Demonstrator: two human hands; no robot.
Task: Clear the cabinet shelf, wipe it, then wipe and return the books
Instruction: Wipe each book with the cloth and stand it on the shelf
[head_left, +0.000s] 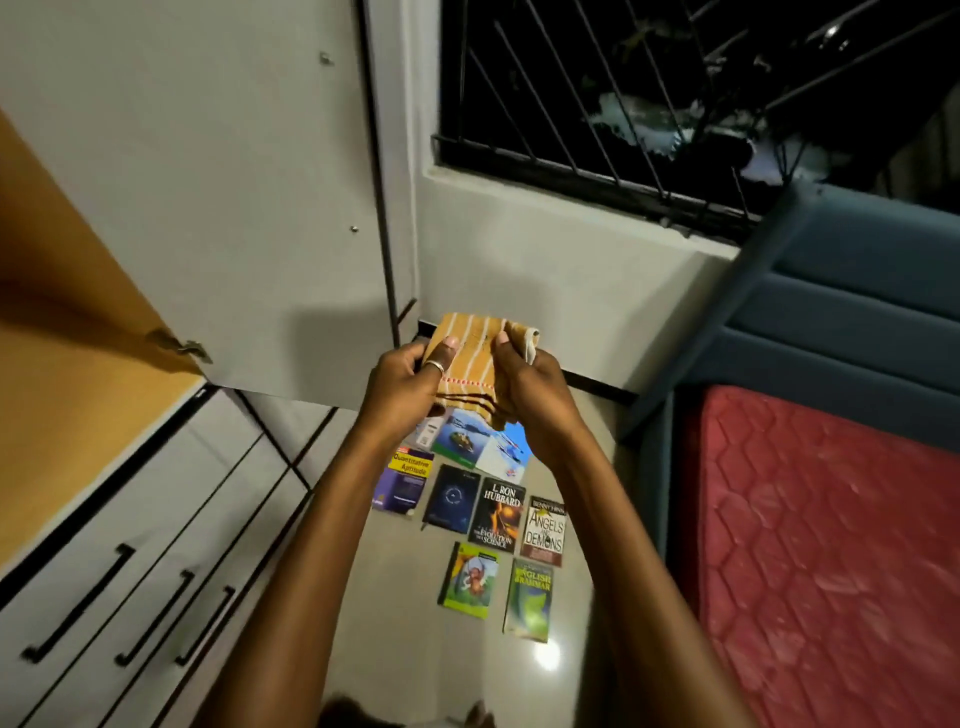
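Both my hands hold a folded orange cloth with white stripes (471, 353) in front of me. My left hand (402, 384) grips its left edge with the thumb on top. My right hand (532, 387) pinches its right side. Below on the pale floor lie several books face up: a purple one (402, 480), a dark blue one (451, 498), a dark one with flames (497, 514), "Angels and Demons" (544, 530), two green ones (469, 579) (529, 597), and a blue-and-white picture cover (478, 439) partly hidden by the cloth.
An open grey cabinet door (208, 182) hangs at the left, with an orange panel (62, 338) beside it. Drawers with black handles (130, 597) run below. A barred window (649, 93) is ahead. A bed with a red mattress (831, 545) and blue headboard (857, 301) stands at the right.
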